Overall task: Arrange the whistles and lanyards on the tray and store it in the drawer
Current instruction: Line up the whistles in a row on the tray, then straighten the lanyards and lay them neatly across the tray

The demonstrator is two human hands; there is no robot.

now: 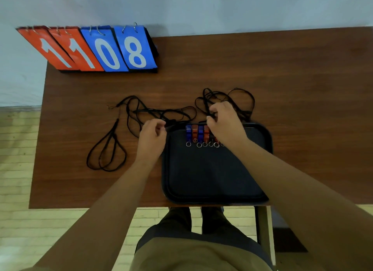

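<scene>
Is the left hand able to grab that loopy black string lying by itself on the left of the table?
Probably yes. The looped string lies in the open on the table, left of the left hand, with nothing over it or between them. That hand already seems to pinch another string, so it may need to let go first.

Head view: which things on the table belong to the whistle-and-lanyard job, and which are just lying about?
Part of the job:
- black tray
- whistles, blue and red, in a row at the tray's far edge
- black lanyards, loose on the table
- left hand and right hand, each pinching lanyard cord

Lying about:
- flip scoreboard reading 11 08

No drawer is in view.
</scene>
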